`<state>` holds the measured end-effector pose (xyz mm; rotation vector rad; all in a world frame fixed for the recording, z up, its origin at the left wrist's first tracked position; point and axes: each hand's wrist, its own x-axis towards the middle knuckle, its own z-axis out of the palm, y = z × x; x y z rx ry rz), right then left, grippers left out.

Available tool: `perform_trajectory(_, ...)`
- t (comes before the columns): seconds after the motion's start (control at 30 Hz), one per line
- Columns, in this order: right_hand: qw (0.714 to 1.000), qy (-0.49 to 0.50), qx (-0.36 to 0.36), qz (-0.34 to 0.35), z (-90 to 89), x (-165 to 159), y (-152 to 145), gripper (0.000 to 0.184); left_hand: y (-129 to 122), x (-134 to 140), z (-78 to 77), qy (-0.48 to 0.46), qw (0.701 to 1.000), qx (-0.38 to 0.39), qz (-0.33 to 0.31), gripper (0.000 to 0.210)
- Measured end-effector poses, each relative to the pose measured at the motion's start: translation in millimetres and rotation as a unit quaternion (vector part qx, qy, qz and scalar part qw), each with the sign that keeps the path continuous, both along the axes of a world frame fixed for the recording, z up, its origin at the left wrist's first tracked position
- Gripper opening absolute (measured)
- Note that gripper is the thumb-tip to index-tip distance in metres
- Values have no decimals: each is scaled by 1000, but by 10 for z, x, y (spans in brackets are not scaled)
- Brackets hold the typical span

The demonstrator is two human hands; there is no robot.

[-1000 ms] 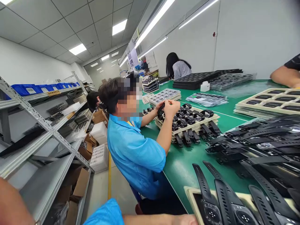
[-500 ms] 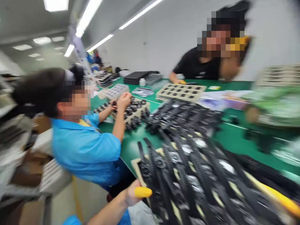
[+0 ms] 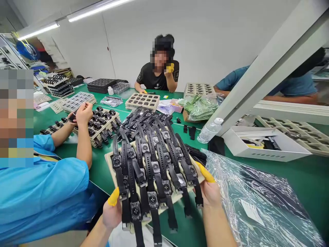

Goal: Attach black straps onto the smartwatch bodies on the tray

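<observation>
Between the left hand and right hand, each pinching an edge, sits a tray of watches: one sharp tilt could slide them off!

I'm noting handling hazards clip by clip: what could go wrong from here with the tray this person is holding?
The watches overlap across the tray, so if the left hand or right hand dips, some might slide off. Several straps hang past the near edge and could snag, perhaps dragging a watch along. A neighbour's blue sleeve is close on the person's left; a bump there might jolt the tray.
</observation>
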<state>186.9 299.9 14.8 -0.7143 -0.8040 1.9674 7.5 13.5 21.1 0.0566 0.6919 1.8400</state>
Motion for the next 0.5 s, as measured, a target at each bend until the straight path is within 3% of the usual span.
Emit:
perform_trajectory(0.1,1000,2,-8,0,-11,20,-40,31,137,-87,178,85,995,-4,52,16)
perform_trajectory(0.2,1000,3,0,12,-17,10,-71,31,288,-417,457,143,985,-21,91,27)
perform_trajectory(0.27,1000,8,1,16,-17,-8,-81,34,436,-831,760,174,978,-33,110,36)
perform_trajectory(0.37,1000,15,4,17,-3,-35,-94,37,766,-1660,1367,230,960,-50,153,33)
perform_trajectory(0.43,1000,17,8,24,17,-48,-106,37,1016,-2218,1759,275,939,-63,196,33)
perform_trajectory(0.5,999,22,10,26,43,-55,-119,38,1223,-2667,2032,323,911,-93,238,33)
